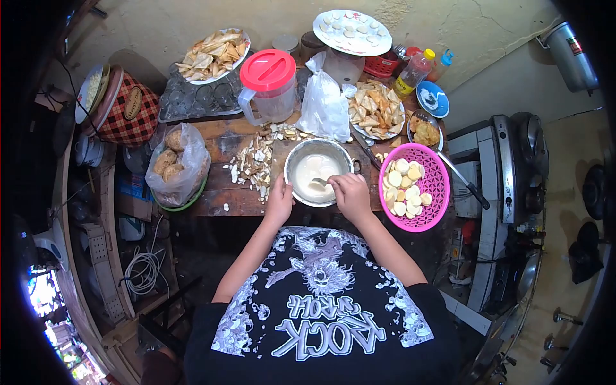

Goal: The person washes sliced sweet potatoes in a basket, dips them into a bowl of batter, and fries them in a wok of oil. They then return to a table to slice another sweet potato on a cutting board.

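A round metal bowl (287, 165) of milky off-white batter (311, 164) stands near the front edge of the wooden table. My left hand (280, 203) is closed on the bowl's left rim. In my right hand (351, 194), pinched between the fingers, is a spoon (319, 182) whose head dips into the batter; its handle is mostly hidden by my fingers. Pale round slices seem to lie in the batter. Right of the bowl sits a pink perforated basket (438, 192) holding pale, peeled round slices (403, 168). Brown and white peelings (253, 163) are scattered to the left.
A bag of brown tubers (173, 160) rests in a green basin at left. Behind stand a red-lidded pitcher (269, 83), a white plastic bag (324, 106) and plates of folded pastries (375, 109). A black-handled utensil (471, 186) juts over the right edge, near the stove (504, 167).
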Tool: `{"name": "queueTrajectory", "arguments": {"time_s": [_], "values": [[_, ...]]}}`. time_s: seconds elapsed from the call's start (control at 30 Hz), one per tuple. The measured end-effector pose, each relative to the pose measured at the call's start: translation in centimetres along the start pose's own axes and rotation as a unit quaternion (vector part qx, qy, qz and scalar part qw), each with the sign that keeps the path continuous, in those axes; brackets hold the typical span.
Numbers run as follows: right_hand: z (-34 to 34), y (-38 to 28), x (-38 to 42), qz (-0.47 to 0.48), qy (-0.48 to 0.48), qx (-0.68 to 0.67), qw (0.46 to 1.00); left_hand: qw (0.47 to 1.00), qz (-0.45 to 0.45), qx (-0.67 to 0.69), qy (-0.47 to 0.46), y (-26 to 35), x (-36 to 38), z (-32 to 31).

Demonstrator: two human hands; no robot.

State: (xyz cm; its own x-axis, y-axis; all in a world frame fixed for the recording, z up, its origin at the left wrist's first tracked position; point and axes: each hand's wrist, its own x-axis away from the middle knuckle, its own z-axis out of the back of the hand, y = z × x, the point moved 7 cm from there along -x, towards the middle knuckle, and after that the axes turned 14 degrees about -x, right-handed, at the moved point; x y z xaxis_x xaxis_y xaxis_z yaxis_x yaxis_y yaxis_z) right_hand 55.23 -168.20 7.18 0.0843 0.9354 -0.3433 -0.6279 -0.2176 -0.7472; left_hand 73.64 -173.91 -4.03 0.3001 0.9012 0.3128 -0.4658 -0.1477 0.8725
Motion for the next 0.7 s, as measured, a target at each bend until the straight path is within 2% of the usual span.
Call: {"name": "queueTrajectory", "arguments": {"time_s": [0.07,0.17,0.27,0.37,0.47,0.7], "values": [[0.7,-1.0,0.0,0.011,0.034,-0.017,0.999,1.000,0.008,-0.004,-0.002,-0.1,0.0,0.1],[-0.1,-1.0,0.0,0.006,-0.030,-0.007,1.000,1.000,0.009,-0.027,-0.002,0.0,0.2,0.1],[1.0,-1.4,-0.2,0.028,0.011,0.039,0.999,1.000,0.001,-0.014,0.001,0.0,0.1,0.1],[1.7,-1.5,-0.2,0.008,0.033,0.013,0.999,1.000,-0.003,-0.025,0.004,0.3,0.3,0.3],[0.5,-0.7,0.2,-0.002,-0.022,0.005,1.000,0.999,0.012,-0.032,0.009,0.6,0.7,0.4],[0.7,-2.2,-1.1,0.045,0.031,0.029,0.998,0.999,0.001,-0.036,-0.001,0.9,0.6,0.5]]}}
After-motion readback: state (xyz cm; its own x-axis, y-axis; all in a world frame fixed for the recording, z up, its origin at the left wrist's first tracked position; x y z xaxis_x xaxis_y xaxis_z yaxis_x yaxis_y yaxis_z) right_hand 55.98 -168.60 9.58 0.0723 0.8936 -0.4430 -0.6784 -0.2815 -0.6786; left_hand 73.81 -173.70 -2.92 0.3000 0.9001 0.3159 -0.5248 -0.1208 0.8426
